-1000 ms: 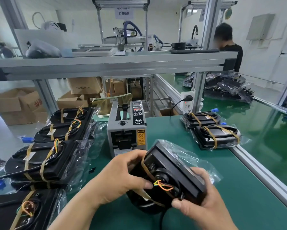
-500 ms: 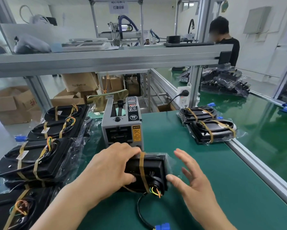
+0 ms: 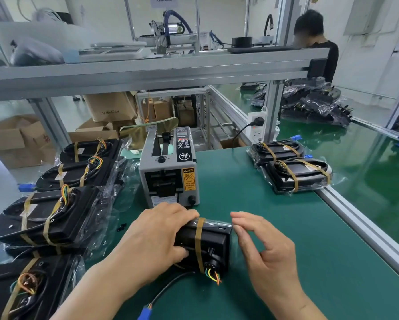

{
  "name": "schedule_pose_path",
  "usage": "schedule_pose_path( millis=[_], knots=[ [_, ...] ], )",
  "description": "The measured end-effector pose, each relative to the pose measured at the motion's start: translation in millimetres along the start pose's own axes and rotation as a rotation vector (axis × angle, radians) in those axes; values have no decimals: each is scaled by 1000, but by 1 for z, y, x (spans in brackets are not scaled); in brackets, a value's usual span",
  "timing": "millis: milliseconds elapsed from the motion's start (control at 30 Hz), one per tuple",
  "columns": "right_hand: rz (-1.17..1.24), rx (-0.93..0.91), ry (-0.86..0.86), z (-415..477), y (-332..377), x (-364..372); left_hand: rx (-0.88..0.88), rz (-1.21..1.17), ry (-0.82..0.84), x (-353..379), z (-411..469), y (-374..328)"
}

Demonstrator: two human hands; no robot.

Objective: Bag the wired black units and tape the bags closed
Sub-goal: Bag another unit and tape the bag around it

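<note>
Status: partly done. Two bagged units (image 3: pixel 295 174) lie at far right of table (image 3: pixel 286 227), judged finished. Stack of units (image 3: pixel 50 215) at left, bags loose, judged pending.

Current black unit (image 3: pixel 207 243): near-centre of table, just in front of tape dispenser (image 3: pixel 168 172). Clear film over it, tan band (image 3: pixel 199 236) round the body, coloured wires (image 3: pixel 214 274) at the near face, cable (image 3: pixel 168 289) to a blue connector (image 3: pixel 145 314). Closing tape appears not yet on.

Left hand (image 3: pixel 157 239) grips the unit. Right hand (image 3: pixel 263 252) has fingers loosely bent, holds nothing, tips at the unit's right end.

Bright, even overhead light gives soft shadows, glare on the glossy green desk (image 3: pixel 366 172), and wide-angle bending at the edges.
</note>
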State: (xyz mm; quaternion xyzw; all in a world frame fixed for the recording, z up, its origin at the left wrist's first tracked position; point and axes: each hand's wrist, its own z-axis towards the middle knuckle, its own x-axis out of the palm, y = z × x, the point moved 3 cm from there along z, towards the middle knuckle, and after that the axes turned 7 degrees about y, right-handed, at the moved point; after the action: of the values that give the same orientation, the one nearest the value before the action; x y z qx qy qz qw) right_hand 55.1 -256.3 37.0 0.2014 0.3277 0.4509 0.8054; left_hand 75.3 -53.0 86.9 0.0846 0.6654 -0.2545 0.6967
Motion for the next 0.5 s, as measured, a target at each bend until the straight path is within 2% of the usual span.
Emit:
schedule_pose_path(
  millis=[167,367,433,500],
  knots=[
    [53,139,107,16,2,-9,18,4,-6,0,-1,-2],
    [247,574,256,21,-16,1,21,-11,20,-2,-1,-1],
    [392,636,313,12,-21,5,16,-38,26,-3,0,0],
    [690,689,372,-1,-25,8,18,-75,28,-5,0,1]
  ],
)
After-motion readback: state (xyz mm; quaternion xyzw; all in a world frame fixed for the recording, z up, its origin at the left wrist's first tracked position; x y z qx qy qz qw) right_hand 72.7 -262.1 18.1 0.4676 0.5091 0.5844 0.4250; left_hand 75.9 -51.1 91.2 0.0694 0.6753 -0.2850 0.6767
